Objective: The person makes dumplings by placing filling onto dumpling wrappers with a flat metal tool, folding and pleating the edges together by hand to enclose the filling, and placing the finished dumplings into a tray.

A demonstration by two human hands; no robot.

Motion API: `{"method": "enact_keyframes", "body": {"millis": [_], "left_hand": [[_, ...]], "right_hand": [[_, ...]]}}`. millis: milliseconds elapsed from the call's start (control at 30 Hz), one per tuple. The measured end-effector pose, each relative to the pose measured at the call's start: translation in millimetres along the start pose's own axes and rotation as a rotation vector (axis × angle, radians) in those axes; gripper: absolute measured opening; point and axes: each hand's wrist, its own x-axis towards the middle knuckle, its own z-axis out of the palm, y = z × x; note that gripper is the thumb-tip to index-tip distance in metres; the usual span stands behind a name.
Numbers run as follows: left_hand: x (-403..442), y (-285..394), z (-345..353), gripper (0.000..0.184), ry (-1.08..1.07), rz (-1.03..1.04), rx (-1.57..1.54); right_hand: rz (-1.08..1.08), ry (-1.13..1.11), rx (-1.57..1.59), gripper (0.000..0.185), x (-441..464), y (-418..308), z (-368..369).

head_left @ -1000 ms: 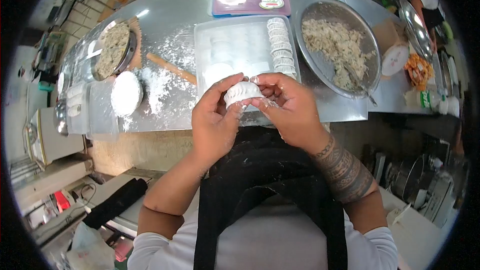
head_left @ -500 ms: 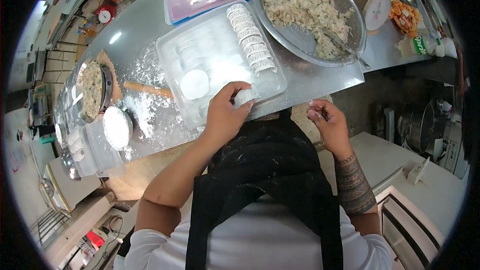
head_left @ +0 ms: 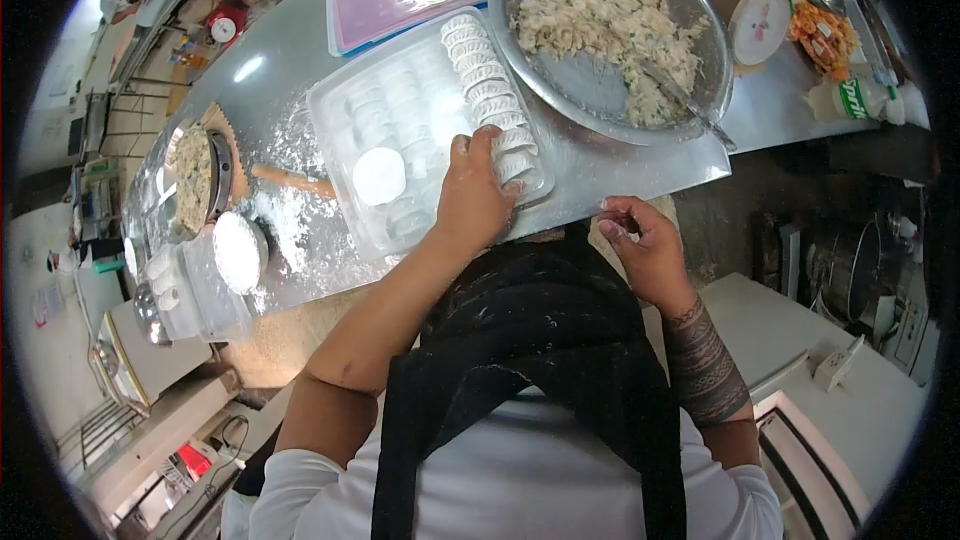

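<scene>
My left hand [head_left: 475, 185] is closed on a white pleated dumpling [head_left: 513, 168] at the near end of a row of dumplings [head_left: 482, 70]. The row runs along the right side of a translucent plastic tray [head_left: 335, 130]. A round white dough wrapper [head_left: 379, 176] lies on the tray lid or film, left of my fingers; fainter pale shapes show beneath. My right hand [head_left: 645, 250] hovers off the table's front edge, its fingers loosely curved and apart with nothing visible between them. A large metal bowl [head_left: 500, 35] of chopped filling [head_left: 610, 25] with a spoon [head_left: 690, 105] stands beyond.
A rolling pin [head_left: 292, 181] lies on the floured table [head_left: 270, 90], near a bowl of flour [head_left: 238, 252] and a second filling bowl [head_left: 192, 175]. A lidded pink container [head_left: 390, 0] is at the back. A Sprite bottle [head_left: 850, 100] lies at the right.
My left hand has moved right and away from me with the dumpling, up to the near end of the row. My right hand has shifted slightly left.
</scene>
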Motion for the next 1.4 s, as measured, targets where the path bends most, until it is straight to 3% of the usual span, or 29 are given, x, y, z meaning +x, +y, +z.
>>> {"method": "enact_keyframes", "body": {"millis": [167, 267, 367, 467, 567, 967, 1067, 1167, 1267, 1400], "left_hand": [[2.2, 1.7, 11.0, 0.075, 0.031, 0.014, -0.093], [0.9, 8.0, 13.3, 0.078, 0.136, 0.027, 0.159], [1.1, 2.2, 17.8, 0.08, 0.09, -0.077, 0.048], [0.9, 3.5, 15.3, 0.083, 0.071, -0.104, -0.004], [1.1, 0.5, 19.2, 0.088, 0.076, -0.124, 0.001], [9.1, 2.5, 13.6, 0.086, 0.085, -0.147, -0.035], [14.1, 6.4, 9.1, 0.086, 0.083, -0.186, -0.026], [16.4, 2.1, 9.0, 0.087, 0.11, -0.152, -0.032], [17.8, -3.2, 10.2, 0.087, 0.116, -0.131, -0.044], [17.8, -3.3, 11.0, 0.09, 0.104, -0.141, -0.031]], "right_hand": [[-0.123, -0.042, -0.114, 0.035, 23.4, 6.0, -5.5], [-0.238, -0.007, -0.283, 0.05, 45.1, -12.1, 1.4], [-0.437, -0.028, -0.422, 0.067, 70.9, -16.7, 17.1], [-0.488, -0.023, -0.68, 0.071, 88.5, -28.9, 38.0], [-0.23, -0.209, -0.712, 0.066, 105.8, -55.0, 45.2], [-0.334, -0.171, -0.783, 0.032, 131.3, -30.1, 57.0], [-0.331, -0.157, -0.738, 0.029, 136.0, -24.9, 60.8], [-0.135, -0.223, -0.712, 0.039, 138.3, -36.1, 62.4], [-0.224, -0.139, -0.637, 0.03, 133.2, -39.4, 62.9], [-0.181, -0.141, -0.642, 0.03, 133.8, -38.6, 64.3]]}}
